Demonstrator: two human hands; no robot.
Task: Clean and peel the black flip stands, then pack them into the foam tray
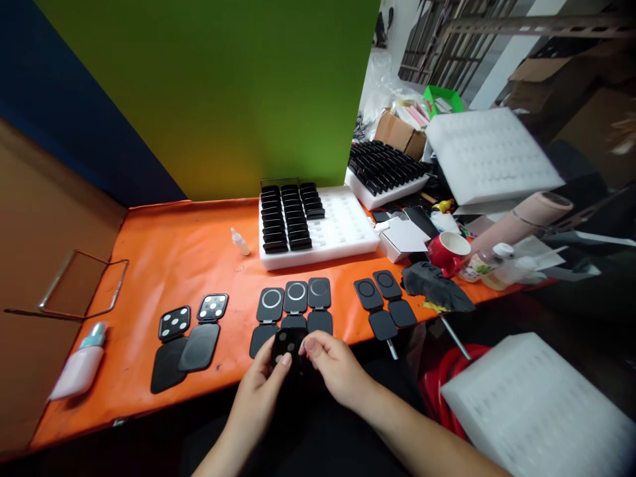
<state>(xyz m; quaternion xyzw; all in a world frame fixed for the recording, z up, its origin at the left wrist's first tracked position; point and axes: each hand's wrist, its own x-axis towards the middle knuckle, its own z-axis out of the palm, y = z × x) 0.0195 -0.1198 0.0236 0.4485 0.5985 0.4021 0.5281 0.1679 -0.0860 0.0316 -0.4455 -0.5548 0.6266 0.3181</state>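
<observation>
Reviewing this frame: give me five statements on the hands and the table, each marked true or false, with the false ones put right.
1. The left hand holds a black device. True.
2. The right hand holds the red mug. False: its fingers are at the black device; the mug stands apart, right of the white foam tray.
3. Black pieces stand in rows in that tray. True.
4. A small white bottle is behind the tray. False: it is on the tray's left.
5. Two dotted panels lie left of the hands. True.
</observation>
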